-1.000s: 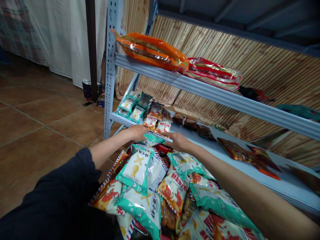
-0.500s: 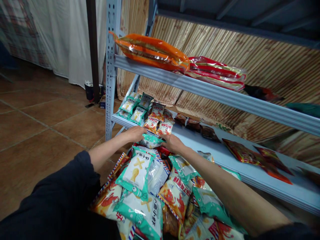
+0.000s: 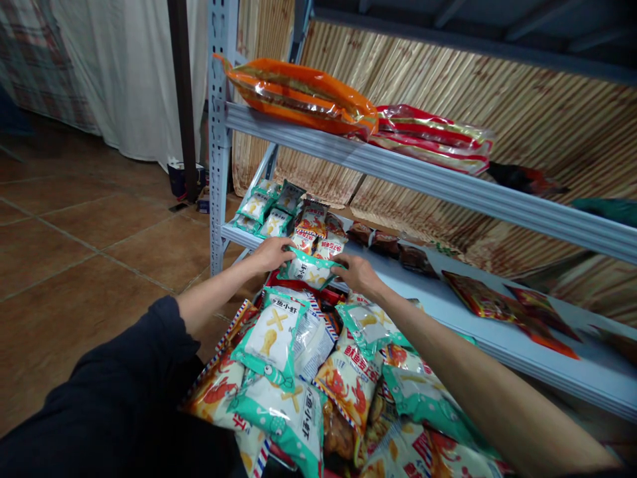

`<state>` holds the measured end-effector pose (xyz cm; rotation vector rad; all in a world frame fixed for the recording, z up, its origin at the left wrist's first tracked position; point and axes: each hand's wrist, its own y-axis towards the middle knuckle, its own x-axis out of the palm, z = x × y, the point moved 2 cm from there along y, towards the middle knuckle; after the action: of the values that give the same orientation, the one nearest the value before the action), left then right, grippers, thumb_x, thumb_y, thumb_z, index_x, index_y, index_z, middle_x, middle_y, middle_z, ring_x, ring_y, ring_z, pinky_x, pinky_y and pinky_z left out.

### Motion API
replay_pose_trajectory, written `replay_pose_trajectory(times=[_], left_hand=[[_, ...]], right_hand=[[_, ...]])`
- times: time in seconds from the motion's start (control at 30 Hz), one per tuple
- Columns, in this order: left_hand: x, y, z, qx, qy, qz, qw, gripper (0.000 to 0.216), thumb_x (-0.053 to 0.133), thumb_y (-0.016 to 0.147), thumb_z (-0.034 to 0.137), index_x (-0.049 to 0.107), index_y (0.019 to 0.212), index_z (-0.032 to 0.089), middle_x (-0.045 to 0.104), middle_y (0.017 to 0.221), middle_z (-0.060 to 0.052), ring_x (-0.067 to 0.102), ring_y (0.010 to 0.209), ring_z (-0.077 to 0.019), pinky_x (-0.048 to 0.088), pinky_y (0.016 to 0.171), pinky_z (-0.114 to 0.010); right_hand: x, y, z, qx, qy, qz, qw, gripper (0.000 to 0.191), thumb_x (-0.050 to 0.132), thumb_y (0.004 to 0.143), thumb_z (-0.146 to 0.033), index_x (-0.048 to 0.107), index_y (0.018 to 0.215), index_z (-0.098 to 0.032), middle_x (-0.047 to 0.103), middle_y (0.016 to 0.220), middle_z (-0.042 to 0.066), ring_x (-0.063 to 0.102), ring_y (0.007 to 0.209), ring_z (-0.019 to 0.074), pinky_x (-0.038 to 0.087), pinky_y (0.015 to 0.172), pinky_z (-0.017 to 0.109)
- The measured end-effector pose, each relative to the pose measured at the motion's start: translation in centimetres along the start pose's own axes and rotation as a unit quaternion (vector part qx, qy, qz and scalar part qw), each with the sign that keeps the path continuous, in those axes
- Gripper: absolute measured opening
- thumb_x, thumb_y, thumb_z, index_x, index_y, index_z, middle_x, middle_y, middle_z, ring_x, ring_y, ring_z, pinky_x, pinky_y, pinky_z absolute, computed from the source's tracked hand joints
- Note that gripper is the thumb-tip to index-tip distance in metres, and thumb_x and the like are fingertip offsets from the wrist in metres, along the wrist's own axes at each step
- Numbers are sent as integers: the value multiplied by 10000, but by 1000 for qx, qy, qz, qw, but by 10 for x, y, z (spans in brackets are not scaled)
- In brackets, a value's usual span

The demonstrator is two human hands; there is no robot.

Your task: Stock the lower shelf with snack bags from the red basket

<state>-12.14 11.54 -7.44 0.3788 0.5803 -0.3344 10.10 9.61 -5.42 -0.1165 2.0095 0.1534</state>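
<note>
Between my two hands hangs a teal-and-white snack bag, raised over the far end of a pile of snack bags. My left hand pinches its left end, and my right hand grips the right end. Below lies the pile, with a teal-and-white bag and an orange-and-white bag on top. Just beyond my hands, small orange-and-white bags stand on the lower shelf, with teal bags to their left. The pile's container is mostly hidden.
A perforated metal post rises at the shelf's left end. Above, the upper shelf beam carries a large orange bag and a red clear bag. Brown packets and flat red packets lie along the lower shelf.
Both hands have lifted the teal-and-white snack bag slightly, and its printed front now shows more. My right hand has shifted a little to the right. The shelf goods stay put.
</note>
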Motion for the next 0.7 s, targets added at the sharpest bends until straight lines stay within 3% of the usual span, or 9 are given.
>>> replay_pose_trajectory(times=[0.13,0.3,0.4,0.5,0.7], left_hand=[[3,5,-1,-54,-237,48,969,272,587,716,260,552,954,132,601,847,-46,563,649,-115,450,533,-228],[0,6,3,-51,-265,65,961,296,586,708,396,615,831,128,611,774,-18,534,680,-114,417,598,-232],[-3,1,9,-43,-243,47,968,318,577,701,438,629,766,131,608,720,1,522,679,-111,394,620,-226],[-2,-5,15,-71,-245,20,967,301,602,685,424,617,735,128,597,686,2,514,630,-104,367,542,-210],[7,-5,23,-162,-375,44,912,195,630,704,288,580,806,130,626,823,-41,559,626,-100,426,532,-214]], right_hand=[[-1,-7,3,70,244,33,967,96,601,681,-147,603,774,-168,606,788,-3,596,662,124,548,567,269],[-8,-21,-6,128,418,62,897,82,635,671,-91,589,691,-156,611,724,-3,603,618,108,575,532,249],[-11,-30,-10,183,458,70,867,94,625,690,-72,571,674,-147,613,653,4,610,571,105,568,497,221],[-11,-39,-15,225,472,67,850,127,591,715,-46,543,651,-144,592,594,-8,599,517,90,561,484,199],[-6,-53,-21,254,499,34,828,191,494,773,-16,496,635,-148,564,547,-12,585,477,79,549,485,177]])
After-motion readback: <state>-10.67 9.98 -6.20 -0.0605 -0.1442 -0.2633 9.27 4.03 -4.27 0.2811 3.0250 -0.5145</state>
